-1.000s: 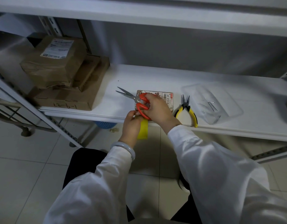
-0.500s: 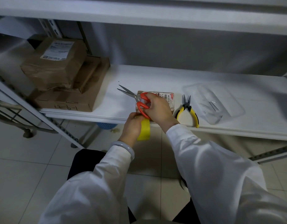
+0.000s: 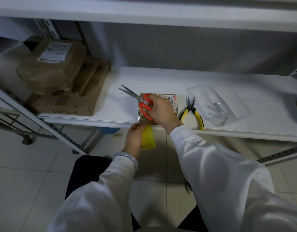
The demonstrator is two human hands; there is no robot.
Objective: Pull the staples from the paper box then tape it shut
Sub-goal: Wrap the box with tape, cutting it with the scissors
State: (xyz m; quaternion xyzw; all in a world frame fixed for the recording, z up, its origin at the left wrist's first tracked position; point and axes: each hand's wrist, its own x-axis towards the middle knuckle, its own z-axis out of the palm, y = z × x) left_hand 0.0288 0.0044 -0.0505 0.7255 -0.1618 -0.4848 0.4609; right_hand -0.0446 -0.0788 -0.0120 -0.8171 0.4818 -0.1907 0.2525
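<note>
A small flat brown paper box with a printed label lies near the front edge of the white shelf. My right hand rests over the box and grips orange-handled scissors, blades slightly apart and pointing up-left. Below the shelf edge, my left hand holds a yellow tape roll. A strip of clear tape runs from the roll up onto the box's near end.
Yellow-handled pliers lie right of the box. A clear plastic tray holding pulled staples sits further right. Stacked cardboard parcels fill the shelf's left end. A blue basket stands on the tiled floor below.
My left hand has pulled the tape roll down and away from the shelf edge, stretching out tape. My right hand with the scissors stays over the box.
</note>
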